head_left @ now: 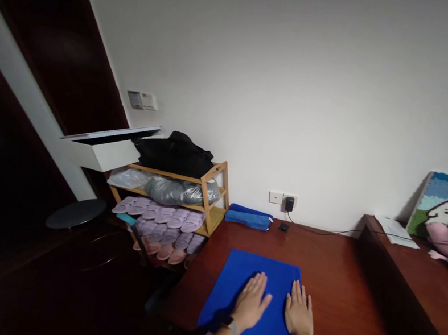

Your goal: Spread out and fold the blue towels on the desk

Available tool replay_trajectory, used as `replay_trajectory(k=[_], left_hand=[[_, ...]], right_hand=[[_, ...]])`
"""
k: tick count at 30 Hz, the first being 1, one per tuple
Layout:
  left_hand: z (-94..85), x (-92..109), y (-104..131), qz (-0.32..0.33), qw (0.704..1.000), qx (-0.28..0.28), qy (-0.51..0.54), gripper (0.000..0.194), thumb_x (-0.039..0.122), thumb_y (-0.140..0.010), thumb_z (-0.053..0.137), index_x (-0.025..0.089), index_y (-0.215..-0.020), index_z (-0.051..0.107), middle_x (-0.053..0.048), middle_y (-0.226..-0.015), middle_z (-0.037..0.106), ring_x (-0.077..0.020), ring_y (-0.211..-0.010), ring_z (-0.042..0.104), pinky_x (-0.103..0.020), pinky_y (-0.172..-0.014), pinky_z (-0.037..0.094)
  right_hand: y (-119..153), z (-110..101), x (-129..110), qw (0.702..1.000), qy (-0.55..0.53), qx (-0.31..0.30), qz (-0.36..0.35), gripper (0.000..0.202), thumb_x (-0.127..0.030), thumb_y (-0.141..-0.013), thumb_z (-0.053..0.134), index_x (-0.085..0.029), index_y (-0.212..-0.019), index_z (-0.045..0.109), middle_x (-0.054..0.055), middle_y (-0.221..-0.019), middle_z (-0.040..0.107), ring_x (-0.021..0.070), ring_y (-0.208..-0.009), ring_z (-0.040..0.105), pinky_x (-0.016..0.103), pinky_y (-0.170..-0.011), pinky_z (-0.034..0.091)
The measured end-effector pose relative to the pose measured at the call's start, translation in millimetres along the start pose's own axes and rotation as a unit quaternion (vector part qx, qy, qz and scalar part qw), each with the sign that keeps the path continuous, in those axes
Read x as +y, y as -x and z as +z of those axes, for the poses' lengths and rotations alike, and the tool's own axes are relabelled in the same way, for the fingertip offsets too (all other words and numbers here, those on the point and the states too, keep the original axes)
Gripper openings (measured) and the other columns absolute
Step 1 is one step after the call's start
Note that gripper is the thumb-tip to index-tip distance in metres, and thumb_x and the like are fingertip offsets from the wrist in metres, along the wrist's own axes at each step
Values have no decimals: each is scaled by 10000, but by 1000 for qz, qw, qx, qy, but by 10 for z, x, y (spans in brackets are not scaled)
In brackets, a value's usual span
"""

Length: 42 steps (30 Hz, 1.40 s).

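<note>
A bright blue cloth [264, 333] lies spread flat on the reddish-brown wooden desk [356, 324], close to its front edge. Flat on the middle of the cloth rests my left hand [250, 305], fingers stretched out and thumb apart, with a watch [231, 327] at the wrist. My right hand [300, 312] lies over the cloth's right edge, its fingers extended and pointing away from me. Neither hand grasps anything. Parts of the cloth are hidden under the hands.
Folded blue cloths [248, 218] lie at the desk's back left. A black charger [289, 204] trails a cable along the wall. To the left stands a wooden rack [212, 206] with slippers [166, 215] and a black bag [177, 153]. A raised ledge [426, 272] borders the right.
</note>
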<state>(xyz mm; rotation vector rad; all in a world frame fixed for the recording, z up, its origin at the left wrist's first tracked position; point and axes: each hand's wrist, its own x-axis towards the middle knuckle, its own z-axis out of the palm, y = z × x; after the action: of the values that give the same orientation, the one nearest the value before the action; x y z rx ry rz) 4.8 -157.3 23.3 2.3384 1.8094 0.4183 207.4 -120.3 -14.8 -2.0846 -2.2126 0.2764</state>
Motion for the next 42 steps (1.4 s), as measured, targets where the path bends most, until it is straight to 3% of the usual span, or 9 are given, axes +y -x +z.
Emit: replay_trajectory(k=[3, 6, 9, 14, 18, 28, 32, 38, 42], left_hand=[[316, 474, -208, 64, 998, -22, 16, 650, 506, -1068, 131, 200, -1637, 203, -32, -1688, 246, -195, -1567, 186, -419, -1290, 201], [447, 564, -253, 74, 997, -30, 9, 623, 469, -1071, 129, 223, -1642, 173, -13, -1691, 243, -194, -1570, 172, -434, -1295, 181], [337, 276, -197, 51, 998, -27, -4, 634, 496, -1068, 143, 227, -1641, 172, -18, -1692, 239, -197, -1570, 172, -439, -1295, 174], [-12, -580, 49, -95, 994, -8, -60, 740, 606, -1043, 164, 153, -1617, 277, -102, -1674, 268, -256, -1556, 225, -483, -1277, 219], [-82, -1029, 238, -124, 987, 35, -98, 724, 597, -1046, 191, 167, -1625, 254, -101, -1670, 288, -256, -1548, 250, -487, -1258, 266], [-37, -1040, 270, -123, 988, 45, -85, 737, 605, -1041, 207, 161, -1628, 240, -93, -1676, 270, -261, -1555, 228, -487, -1265, 257], [-28, -1064, 295, -124, 988, 48, -83, 720, 591, -1043, 222, 182, -1635, 212, -79, -1676, 276, -266, -1551, 245, -490, -1263, 264], [-36, -1001, 272, -131, 987, 42, -85, 724, 595, -1046, 211, 170, -1632, 223, -78, -1681, 260, -263, -1555, 229, -480, -1266, 259], [28, -1129, 328, -184, 977, 56, -89, 741, 592, -1047, 183, 138, -1632, 219, -111, -1675, 268, -278, -1552, 236, -489, -1254, 278]], right_hand=[[17, -15, 22, 999, 22, -11, -29, 643, -330, -998, 160, -154, -1607, 269, 31, -1702, 165, 245, -1577, 107, 469, -1269, 78], [17, -18, 24, 999, 28, -12, -34, 630, -324, -998, 176, -187, -1599, 308, 13, -1702, 166, 245, -1577, 110, 465, -1268, 78], [11, -32, -8, 1000, 14, 0, -5, 644, -342, -1008, 144, -141, -1614, 226, 33, -1699, 179, 231, -1575, 124, 449, -1271, 81], [32, -56, -67, 1000, 15, 7, 21, 655, -379, -1017, 114, -127, -1619, 172, 28, -1700, 179, 246, -1576, 120, 469, -1274, 41], [50, -55, -69, 999, 17, -12, 34, 655, -402, -1021, 107, -153, -1624, 159, 16, -1705, 159, 247, -1576, 114, 476, -1273, 40], [-342, -262, 36, 1000, -3, -4, 20, 675, -425, -1018, 84, -156, -1632, 160, 16, -1709, 159, 216, -1579, 101, 442, -1270, 85], [-534, -181, 37, 1000, -5, -7, 13, 686, -431, -1015, 105, -134, -1631, 162, 43, -1708, 176, 220, -1577, 112, 441, -1266, 103], [-533, -36, 41, 1000, 3, 2, 17, 696, -429, -1012, 97, -106, -1627, 148, 38, -1709, 163, 221, -1577, 114, 432, -1271, 76], [-528, -53, 50, 1000, -4, 9, 13, 695, -427, -1010, 104, -106, -1624, 160, 41, -1706, 175, 221, -1576, 117, 429, -1272, 55]])
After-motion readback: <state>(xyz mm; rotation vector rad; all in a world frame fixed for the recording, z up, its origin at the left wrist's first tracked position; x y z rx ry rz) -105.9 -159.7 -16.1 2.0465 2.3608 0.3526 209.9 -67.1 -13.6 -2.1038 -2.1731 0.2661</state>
